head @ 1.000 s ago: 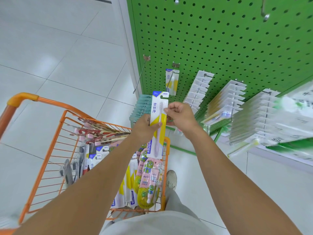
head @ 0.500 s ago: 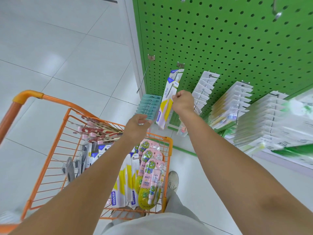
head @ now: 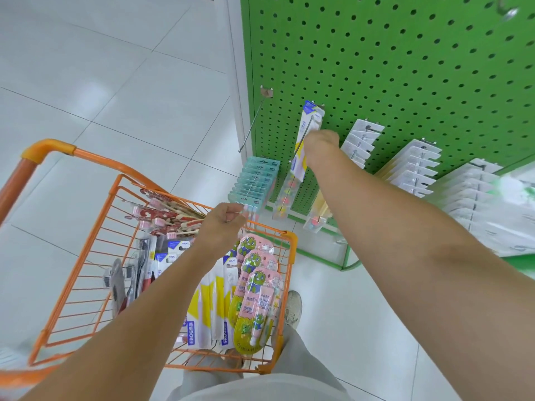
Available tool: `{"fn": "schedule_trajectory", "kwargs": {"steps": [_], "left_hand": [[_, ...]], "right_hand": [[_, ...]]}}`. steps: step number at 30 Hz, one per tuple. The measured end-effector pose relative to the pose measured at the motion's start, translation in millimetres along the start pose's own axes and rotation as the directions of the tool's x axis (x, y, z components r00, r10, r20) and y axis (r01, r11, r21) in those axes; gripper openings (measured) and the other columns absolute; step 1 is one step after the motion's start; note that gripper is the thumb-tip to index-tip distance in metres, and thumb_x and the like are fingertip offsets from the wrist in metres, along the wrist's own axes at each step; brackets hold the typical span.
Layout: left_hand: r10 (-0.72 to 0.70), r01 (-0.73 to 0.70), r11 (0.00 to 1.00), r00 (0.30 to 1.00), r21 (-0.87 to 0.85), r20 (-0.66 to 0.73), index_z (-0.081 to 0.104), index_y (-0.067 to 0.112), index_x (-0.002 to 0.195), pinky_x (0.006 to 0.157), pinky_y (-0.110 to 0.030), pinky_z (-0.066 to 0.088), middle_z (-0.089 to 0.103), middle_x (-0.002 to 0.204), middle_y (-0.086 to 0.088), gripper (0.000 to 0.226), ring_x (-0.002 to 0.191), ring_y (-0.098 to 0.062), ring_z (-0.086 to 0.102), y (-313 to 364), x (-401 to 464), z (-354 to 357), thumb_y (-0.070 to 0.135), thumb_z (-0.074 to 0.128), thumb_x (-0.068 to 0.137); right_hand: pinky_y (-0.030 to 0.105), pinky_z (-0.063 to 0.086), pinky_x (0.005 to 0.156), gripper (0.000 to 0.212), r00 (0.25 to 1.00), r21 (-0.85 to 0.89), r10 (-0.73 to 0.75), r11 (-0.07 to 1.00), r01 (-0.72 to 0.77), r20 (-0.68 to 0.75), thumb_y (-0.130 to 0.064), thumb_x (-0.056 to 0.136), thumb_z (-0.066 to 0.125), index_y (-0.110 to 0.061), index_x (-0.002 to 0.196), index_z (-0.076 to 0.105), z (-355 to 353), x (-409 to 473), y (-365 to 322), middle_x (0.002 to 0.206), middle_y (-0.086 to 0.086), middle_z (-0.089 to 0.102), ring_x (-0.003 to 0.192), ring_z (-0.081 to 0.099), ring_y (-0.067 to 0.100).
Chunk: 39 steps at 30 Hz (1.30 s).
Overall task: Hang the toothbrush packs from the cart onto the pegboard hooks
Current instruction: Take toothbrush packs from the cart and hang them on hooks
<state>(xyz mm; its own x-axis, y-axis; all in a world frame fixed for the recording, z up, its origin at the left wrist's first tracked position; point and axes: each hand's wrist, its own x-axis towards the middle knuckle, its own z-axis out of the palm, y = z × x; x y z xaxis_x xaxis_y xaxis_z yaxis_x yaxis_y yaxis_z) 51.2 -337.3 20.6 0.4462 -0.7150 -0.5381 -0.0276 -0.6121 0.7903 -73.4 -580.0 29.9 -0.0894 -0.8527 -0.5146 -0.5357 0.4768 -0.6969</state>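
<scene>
My right hand (head: pixel 320 146) reaches up to the green pegboard (head: pixel 390 59) and grips a yellow-and-white toothbrush pack (head: pixel 301 157) against a long hook where another such pack (head: pixel 312 115) hangs. My left hand (head: pixel 224 224) hovers over the orange cart (head: pixel 86 235), fingers loosely curled, holding nothing. In the cart lie more yellow-and-white packs (head: pixel 208 308), pink frog packs (head: pixel 256 287), red-handled brushes (head: pixel 168 218) and dark packs (head: pixel 136 273).
A bare long hook (head: pixel 252 123) sticks out left of the one in use. Teal packs (head: pixel 256 180) hang below it; white packs (head: pixel 360 143) fill hooks to the right. White tiled floor lies left of the cart. My shoe (head: pixel 293 309) is beside the cart.
My right hand carried the pack up from over the cart to the pegboard hook. My left hand let go of it and dropped back toward the cart.
</scene>
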Motion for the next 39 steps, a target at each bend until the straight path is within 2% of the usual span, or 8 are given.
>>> {"fn": "schedule_trajectory", "kwargs": {"steps": [3,7,10,13,20,25,29,39], "left_hand": [[-0.012,0.012,1.000,1.000,-0.008,-0.021,0.063,0.021,0.109,0.090,-0.041,0.054,0.066,0.106,-0.002,0.018,0.101,-0.020,0.065,-9,-2,-12,0.028,0.066,0.093],[-0.076,0.082,0.996,0.991,0.041,-0.113,0.063,0.021,0.099,0.079,-0.037,0.050,0.065,0.089,0.001,0.012,0.084,-0.020,0.061,-50,-13,-43,0.021,0.071,0.089],[-0.216,0.232,0.970,0.958,0.067,-0.186,0.064,0.018,0.098,0.072,-0.033,0.049,0.070,0.099,-0.010,0.013,0.078,-0.025,0.063,-98,-23,-69,0.021,0.071,0.087],[-0.248,0.289,0.944,0.939,0.158,-0.237,0.063,0.008,0.111,0.082,-0.033,0.049,0.067,0.107,-0.013,0.026,0.092,-0.028,0.064,-134,-40,-86,0.019,0.070,0.088],[-0.231,0.258,0.960,0.950,0.111,-0.208,0.057,0.007,0.128,0.096,-0.038,0.048,0.061,0.124,-0.011,0.044,0.116,-0.026,0.059,-180,-67,-95,0.019,0.072,0.088],[-0.218,0.224,0.974,0.966,0.029,-0.136,0.055,0.011,0.129,0.074,-0.027,0.044,0.058,0.121,-0.006,0.041,0.094,-0.018,0.057,-187,-72,-101,0.018,0.069,0.091],[-0.204,0.203,0.979,0.968,-0.026,-0.145,0.057,0.011,0.127,0.066,-0.021,0.043,0.060,0.120,-0.004,0.040,0.095,-0.015,0.056,-183,-64,-112,0.020,0.070,0.090],[-0.029,0.025,0.997,0.998,-0.076,-0.053,0.053,0.028,0.135,0.101,-0.028,0.038,0.045,0.139,0.010,0.067,0.128,-0.011,0.043,-159,-44,-110,0.035,0.084,0.076]], "right_hand": [[0.022,0.042,0.063,0.035,0.979,0.433,0.131,0.900,-0.052,-0.156,-0.021,0.101,0.052,-0.009,0.134,0.051,7,-22,-4,0.113,0.001,0.061,0.087,0.051,0.014],[0.037,0.053,0.097,0.031,0.962,0.349,-0.147,0.910,0.223,-0.229,-0.021,0.094,0.062,-0.021,0.125,0.057,42,-99,64,0.120,-0.010,0.063,0.107,0.062,0.018],[0.039,0.060,0.080,0.014,0.950,0.218,-0.298,0.937,0.272,0.094,-0.017,0.086,0.069,-0.024,0.097,0.066,79,-158,137,0.092,-0.015,0.067,0.084,0.070,0.012],[0.034,0.056,0.085,0.033,0.871,-0.111,-0.179,0.960,0.256,0.457,-0.017,0.082,0.078,-0.009,0.112,0.066,112,-195,196,0.104,0.004,0.066,0.097,0.069,0.020],[0.041,0.034,0.114,0.078,0.870,-0.351,-0.113,0.884,0.308,0.480,-0.029,0.092,0.071,-0.015,0.156,0.029,163,-190,199,0.159,0.007,0.031,0.144,0.034,0.026],[0.029,0.035,0.075,0.017,0.886,-0.348,-0.204,0.865,0.363,0.417,-0.022,0.092,0.068,-0.013,0.103,0.058,186,-176,184,0.109,0.007,0.056,0.097,0.054,0.027],[0.034,0.042,0.076,0.024,0.896,-0.243,-0.228,0.910,0.335,0.381,-0.019,0.091,0.070,-0.020,0.074,0.053,189,-179,169,0.079,-0.003,0.055,0.079,0.052,0.021],[0.025,0.053,0.059,0.006,0.777,0.185,-0.282,0.959,0.214,0.562,-0.011,0.097,0.062,-0.008,0.097,0.057,154,-212,127,0.077,-0.004,0.073,0.075,0.057,0.024]]}}
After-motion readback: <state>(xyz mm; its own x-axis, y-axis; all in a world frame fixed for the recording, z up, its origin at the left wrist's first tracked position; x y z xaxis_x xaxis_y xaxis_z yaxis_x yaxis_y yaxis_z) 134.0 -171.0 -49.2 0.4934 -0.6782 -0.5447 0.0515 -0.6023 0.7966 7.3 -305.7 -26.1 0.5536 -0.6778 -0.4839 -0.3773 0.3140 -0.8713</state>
